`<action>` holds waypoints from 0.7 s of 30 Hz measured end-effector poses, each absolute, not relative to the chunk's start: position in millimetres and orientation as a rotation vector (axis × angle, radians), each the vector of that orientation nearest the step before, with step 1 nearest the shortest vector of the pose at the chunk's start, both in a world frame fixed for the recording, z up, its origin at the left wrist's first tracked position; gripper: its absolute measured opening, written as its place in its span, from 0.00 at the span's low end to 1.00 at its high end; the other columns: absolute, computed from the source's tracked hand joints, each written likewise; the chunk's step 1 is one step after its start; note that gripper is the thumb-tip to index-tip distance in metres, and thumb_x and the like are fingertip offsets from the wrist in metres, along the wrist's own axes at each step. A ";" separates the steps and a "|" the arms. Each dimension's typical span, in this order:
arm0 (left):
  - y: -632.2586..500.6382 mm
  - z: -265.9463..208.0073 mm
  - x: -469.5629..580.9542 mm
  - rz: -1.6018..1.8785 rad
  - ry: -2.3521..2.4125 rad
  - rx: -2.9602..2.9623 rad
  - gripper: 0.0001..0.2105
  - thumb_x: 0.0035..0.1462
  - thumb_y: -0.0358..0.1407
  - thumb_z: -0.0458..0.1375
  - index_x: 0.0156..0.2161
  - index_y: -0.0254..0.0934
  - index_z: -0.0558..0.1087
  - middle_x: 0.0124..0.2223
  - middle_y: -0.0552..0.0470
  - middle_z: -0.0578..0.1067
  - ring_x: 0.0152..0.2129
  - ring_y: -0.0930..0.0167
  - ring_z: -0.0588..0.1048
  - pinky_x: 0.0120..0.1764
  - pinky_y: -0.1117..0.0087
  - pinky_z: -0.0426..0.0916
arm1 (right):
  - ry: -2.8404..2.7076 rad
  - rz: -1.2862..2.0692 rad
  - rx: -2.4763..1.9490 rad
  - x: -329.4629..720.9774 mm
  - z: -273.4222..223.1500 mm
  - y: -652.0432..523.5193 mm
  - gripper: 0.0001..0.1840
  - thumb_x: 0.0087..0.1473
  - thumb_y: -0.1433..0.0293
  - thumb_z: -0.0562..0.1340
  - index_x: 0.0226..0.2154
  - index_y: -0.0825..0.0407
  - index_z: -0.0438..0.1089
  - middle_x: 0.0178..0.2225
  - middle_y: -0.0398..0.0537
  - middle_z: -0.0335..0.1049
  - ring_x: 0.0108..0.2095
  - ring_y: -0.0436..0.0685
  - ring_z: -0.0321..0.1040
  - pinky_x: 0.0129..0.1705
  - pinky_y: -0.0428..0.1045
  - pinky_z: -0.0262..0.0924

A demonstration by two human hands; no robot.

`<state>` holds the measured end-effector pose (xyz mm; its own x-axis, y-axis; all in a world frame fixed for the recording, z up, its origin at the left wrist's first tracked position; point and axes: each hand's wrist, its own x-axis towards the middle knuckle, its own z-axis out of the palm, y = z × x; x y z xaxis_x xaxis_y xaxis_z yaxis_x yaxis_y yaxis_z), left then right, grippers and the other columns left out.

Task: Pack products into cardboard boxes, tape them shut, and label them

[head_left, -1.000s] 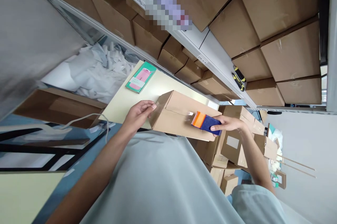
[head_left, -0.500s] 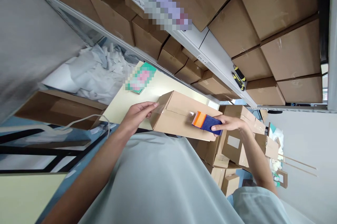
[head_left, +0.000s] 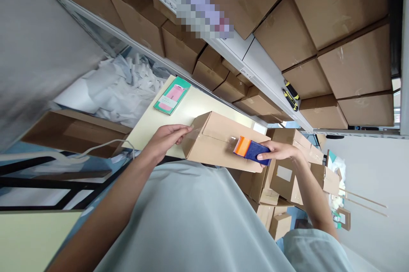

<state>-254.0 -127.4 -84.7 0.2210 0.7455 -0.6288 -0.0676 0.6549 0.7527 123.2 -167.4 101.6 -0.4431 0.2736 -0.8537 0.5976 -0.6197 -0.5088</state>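
Note:
A closed cardboard box [head_left: 223, 140] lies on the pale table in front of me, its long side running left to right. My right hand [head_left: 279, 151] grips a tape dispenser [head_left: 255, 151] with a dark blue body and an orange toothed end. The dispenser lies over the box's top near its right end, with the toothed edge turned left. My left hand [head_left: 169, 140] is closed, fingertips pressed together against the box's left end. Clear tape glints on the box close to those fingers; whatever they pinch is too small to make out.
A green and pink packet [head_left: 172, 96] lies on the table [head_left: 148, 120]. Crumpled white paper [head_left: 118, 82] fills the area left of it, above an open carton [head_left: 76, 131]. Two yellow-black cutters [head_left: 290, 94] rest on the shelf [head_left: 262, 59] among boxes. More cartons [head_left: 284, 174] stand at right.

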 end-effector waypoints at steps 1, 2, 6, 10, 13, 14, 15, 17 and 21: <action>-127.6 -84.1 -254.0 0.650 1.235 0.657 0.22 0.36 0.54 0.74 0.31 0.38 0.83 0.25 0.55 0.70 0.23 0.73 0.63 0.27 0.70 0.60 | 1.235 -2.165 1.522 123.3 101.8 -167.5 0.29 0.63 0.45 0.74 0.47 0.52 0.73 0.32 0.42 0.79 0.32 0.54 0.79 0.37 0.47 0.75; -128.1 -83.1 -254.2 0.677 1.241 0.641 0.22 0.36 0.54 0.74 0.31 0.38 0.83 0.25 0.55 0.71 0.23 0.73 0.64 0.27 0.70 0.61 | 1.231 -2.164 1.527 123.3 101.9 -167.6 0.29 0.63 0.45 0.74 0.47 0.52 0.73 0.32 0.42 0.79 0.32 0.54 0.79 0.37 0.47 0.75; -130.7 -78.5 -256.9 0.740 1.247 0.594 0.24 0.36 0.54 0.76 0.33 0.38 0.82 0.27 0.55 0.71 0.23 0.73 0.65 0.28 0.70 0.63 | 1.229 -2.180 1.514 122.1 102.6 -167.0 0.28 0.64 0.46 0.74 0.46 0.53 0.73 0.32 0.42 0.80 0.32 0.53 0.78 0.37 0.47 0.74; -131.9 -77.7 -261.9 0.692 1.203 0.604 0.30 0.37 0.59 0.77 0.38 0.37 0.84 0.28 0.54 0.72 0.24 0.73 0.65 0.28 0.69 0.63 | 1.216 -2.192 1.508 121.5 103.8 -165.5 0.28 0.64 0.46 0.74 0.46 0.53 0.73 0.33 0.43 0.81 0.33 0.53 0.79 0.38 0.47 0.75; -130.6 -78.7 -265.6 0.624 1.190 0.653 0.30 0.35 0.62 0.77 0.34 0.37 0.84 0.30 0.52 0.74 0.24 0.72 0.65 0.28 0.68 0.63 | 1.207 -2.185 1.510 122.6 103.7 -165.0 0.29 0.64 0.46 0.74 0.46 0.53 0.73 0.33 0.44 0.81 0.34 0.54 0.80 0.39 0.48 0.76; -129.9 -78.7 -266.7 0.617 1.203 0.674 0.29 0.35 0.61 0.77 0.32 0.38 0.84 0.29 0.52 0.74 0.24 0.72 0.65 0.28 0.68 0.63 | 1.208 -2.184 1.508 123.0 103.5 -165.0 0.29 0.64 0.45 0.74 0.46 0.53 0.73 0.33 0.44 0.81 0.34 0.54 0.80 0.39 0.48 0.76; -129.4 -78.4 -267.8 0.619 1.222 0.695 0.27 0.35 0.60 0.77 0.32 0.39 0.84 0.29 0.52 0.75 0.24 0.72 0.65 0.29 0.68 0.63 | 1.211 -2.186 1.504 123.3 103.3 -165.0 0.28 0.64 0.45 0.74 0.46 0.53 0.73 0.34 0.45 0.82 0.34 0.54 0.80 0.38 0.48 0.76; -128.4 -76.5 -270.1 0.635 1.260 0.729 0.24 0.36 0.58 0.77 0.31 0.41 0.85 0.28 0.53 0.75 0.24 0.71 0.65 0.29 0.68 0.64 | 1.218 -2.194 1.499 123.4 103.1 -165.3 0.28 0.64 0.46 0.74 0.45 0.53 0.73 0.34 0.45 0.82 0.34 0.54 0.80 0.38 0.47 0.76; -127.1 -68.0 -274.4 0.639 1.304 0.734 0.21 0.38 0.56 0.75 0.32 0.42 0.84 0.28 0.54 0.75 0.25 0.71 0.66 0.30 0.68 0.64 | 1.214 -2.198 1.506 121.8 104.1 -165.3 0.28 0.64 0.46 0.74 0.45 0.53 0.73 0.34 0.45 0.82 0.35 0.54 0.81 0.38 0.48 0.77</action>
